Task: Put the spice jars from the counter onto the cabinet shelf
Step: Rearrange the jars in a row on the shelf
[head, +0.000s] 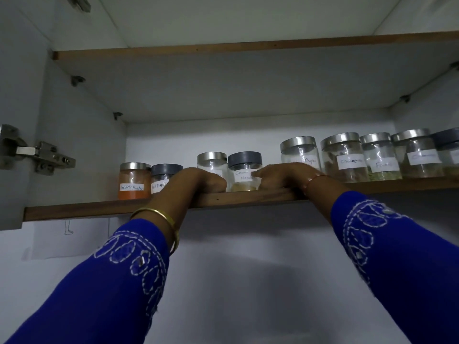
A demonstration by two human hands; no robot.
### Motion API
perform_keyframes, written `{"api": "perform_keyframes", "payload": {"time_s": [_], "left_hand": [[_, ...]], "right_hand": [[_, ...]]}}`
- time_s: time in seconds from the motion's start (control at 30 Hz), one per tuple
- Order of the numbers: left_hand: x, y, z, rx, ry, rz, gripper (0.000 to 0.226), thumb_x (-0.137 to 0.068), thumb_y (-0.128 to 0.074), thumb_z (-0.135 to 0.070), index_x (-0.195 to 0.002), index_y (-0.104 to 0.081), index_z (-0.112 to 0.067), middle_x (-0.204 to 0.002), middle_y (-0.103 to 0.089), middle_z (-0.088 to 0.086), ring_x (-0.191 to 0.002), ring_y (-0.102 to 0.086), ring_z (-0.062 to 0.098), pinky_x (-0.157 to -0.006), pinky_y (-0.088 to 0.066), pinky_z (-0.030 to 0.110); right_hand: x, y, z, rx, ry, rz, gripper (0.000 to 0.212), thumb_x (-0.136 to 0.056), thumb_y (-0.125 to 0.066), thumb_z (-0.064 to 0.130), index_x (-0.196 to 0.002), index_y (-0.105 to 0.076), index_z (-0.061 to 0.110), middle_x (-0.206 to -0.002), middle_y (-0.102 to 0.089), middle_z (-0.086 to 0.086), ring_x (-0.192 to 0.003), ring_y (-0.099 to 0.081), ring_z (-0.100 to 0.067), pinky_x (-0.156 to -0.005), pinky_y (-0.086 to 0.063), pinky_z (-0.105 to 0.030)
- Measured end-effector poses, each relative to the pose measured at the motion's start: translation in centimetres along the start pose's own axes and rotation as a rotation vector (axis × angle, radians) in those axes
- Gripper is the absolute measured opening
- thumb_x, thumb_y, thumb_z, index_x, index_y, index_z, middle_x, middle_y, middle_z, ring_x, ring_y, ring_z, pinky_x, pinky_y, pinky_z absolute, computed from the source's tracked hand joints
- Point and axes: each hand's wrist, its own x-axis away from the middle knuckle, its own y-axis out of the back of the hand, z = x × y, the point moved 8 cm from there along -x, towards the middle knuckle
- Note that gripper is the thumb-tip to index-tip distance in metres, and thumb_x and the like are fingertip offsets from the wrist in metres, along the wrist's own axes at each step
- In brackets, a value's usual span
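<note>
We had both hands up on the cabinet shelf, either side of the Garam Masala jar. Left hand curled loosely by the jar's left side, w/ fingers hidden behind the knuckles, so we couldn't tell if its grip closed on anything. Right hand had fingertips on the jar's label, grip not wrapped round it, prob. nudging it back into line. Jar sat upright near the front edge, betw. a steel-lidded jar and the pepper jar. Row ran wall to wall: orange powder jar far left, cinnamon jar further right. Labels faced out, presumably for reading.
</note>
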Motion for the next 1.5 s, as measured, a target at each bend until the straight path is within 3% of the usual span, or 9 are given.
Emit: {"api": "perform_keyframes", "payload": {"time_s": [0.13,0.27,0.53,0.73,0.83,1.03,1.2,1.33,1.5], "left_hand": [[0.0,0.9,-0.5,0.051,0.015,-0.088,0.017,-0.091,-0.044,-0.018,-0.075,-0.047,-0.014,-0.087,-0.052,0.007,-0.093,-0.05,0.022,-0.082,-0.04,0.033],[0.0,1.5,-0.6,0.054,0.036,-0.209,0.03,-0.092,-0.046,-0.022,-0.064,-0.04,-0.017,-0.098,-0.047,0.006,-0.12,-0.051,0.027,-0.103,-0.039,0.037],[-1.7,0.7,0.0,-0.001,0.05,-0.097,0.008,-0.086,-0.046,-0.019,-0.08,-0.05,-0.015,-0.081,-0.055,0.008,-0.087,-0.057,0.024,-0.083,-0.044,0.033],[-1.6,-0.2,0.2,-0.028,0.036,-0.055,0.038,-0.083,-0.055,-0.026,-0.119,-0.057,-0.012,-0.119,-0.061,0.01,-0.108,-0.059,0.027,-0.097,-0.046,0.036],[0.0,0.5,-0.4,-0.054,0.032,-0.136,0.036,-0.088,-0.05,-0.017,-0.123,-0.05,-0.006,-0.12,-0.055,0.012,-0.109,-0.056,0.028,-0.094,-0.043,0.035],[1.2,0.8,-1.1,-0.054,0.016,-0.206,0.037,-0.093,-0.045,-0.01,-0.129,-0.046,-0.001,-0.135,-0.048,0.016,-0.124,-0.048,0.03,-0.102,-0.038,0.034],[1.6,1.4,-0.8,0.037,-0.014,-0.373,0.036,-0.092,-0.045,-0.019,-0.123,-0.051,0.0,-0.128,-0.055,0.017,-0.116,-0.053,0.03,-0.094,-0.042,0.035],[3.9,1.6,-0.6,0.089,-0.121,-0.588,0.041,-0.094,-0.035,-0.029,-0.107,-0.065,-0.004,-0.113,-0.064,0.018,-0.099,-0.059,0.032,-0.082,-0.044,0.034],[8.6,-0.1,-3.8,0.007,-0.251,-0.751,0.042,-0.096,-0.033,-0.031,-0.09,-0.069,-0.009,-0.091,-0.066,0.014,-0.086,-0.059,0.03,-0.069,-0.036,0.028]], "right_hand": [[-4.2,-1.6,-0.8,0.091,-0.11,0.088,0.039,-0.08,-0.058,0.033,-0.116,-0.057,0.015,-0.122,-0.061,-0.008,-0.104,-0.06,-0.027,-0.097,-0.046,-0.037],[-8.3,-1.6,-1.6,0.159,-0.156,0.089,0.065,-0.071,-0.054,0.045,-0.13,-0.049,0.02,-0.132,-0.054,-0.003,-0.118,-0.055,-0.027,-0.1,-0.045,-0.044],[-27.8,-2.6,-10.4,0.34,-0.148,0.025,0.046,-0.071,-0.066,0.048,-0.108,-0.066,0.02,-0.106,-0.071,-0.003,-0.088,-0.069,-0.022,-0.081,-0.055,-0.042],[-6.8,-2.4,-4.5,0.204,-0.184,0.028,0.045,-0.08,-0.061,0.049,-0.116,-0.058,0.022,-0.135,-0.05,-0.002,-0.115,-0.053,-0.03,-0.103,-0.041,-0.05],[-5.5,-1.9,-4.1,0.074,-0.19,0.027,0.049,-0.068,-0.067,0.054,-0.105,-0.064,0.022,-0.116,-0.065,-0.005,-0.095,-0.063,-0.029,-0.092,-0.05,-0.048],[4.0,0.4,-0.2,-0.051,-0.058,0.01,0.018,-0.097,-0.04,0.02,-0.087,-0.052,0.01,-0.094,-0.051,-0.008,-0.079,-0.049,-0.019,-0.064,-0.037,-0.022],[5.9,0.7,-2.0,-0.012,-0.073,-0.116,0.051,-0.098,-0.024,0.047,-0.095,-0.06,0.011,-0.118,-0.059,-0.011,-0.113,-0.052,-0.029,-0.105,-0.033,-0.041],[8.8,1.4,-3.6,-0.052,0.023,-0.163,0.048,-0.1,-0.028,0.039,-0.067,-0.05,0.011,-0.079,-0.054,-0.008,-0.088,-0.05,-0.024,-0.073,-0.038,-0.029],[11.4,2.7,-7.4,-0.007,0.057,-0.165,0.04,-0.099,-0.035,0.033,-0.073,-0.055,0.01,-0.09,-0.058,-0.014,-0.086,-0.053,-0.023,-0.076,-0.036,-0.029]]}}
